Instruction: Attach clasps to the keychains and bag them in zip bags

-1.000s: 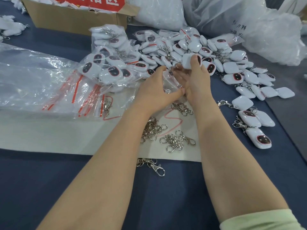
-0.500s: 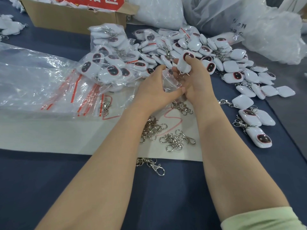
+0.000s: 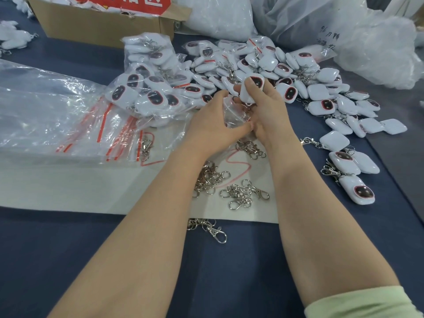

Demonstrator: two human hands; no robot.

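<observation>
Seemingly light and slick, the keychain (image 3: 251, 91) is pinched by its edges in the right hand (image 3: 269, 112), while left hand (image 3: 212, 128) fingers clamp the limp zip bag (image 3: 234, 116).

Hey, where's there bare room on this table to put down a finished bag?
Free: the white sheet below the empty zip bags, left of the loose clasps; also the blue cloth nearer you, left of the stray clasps. Crowded: the keychain pile at the far side, and around those loose clasps.

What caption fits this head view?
Right hand holds a white keychain over a clear zip bag gripped by the left hand, beside loose clasps.
</observation>
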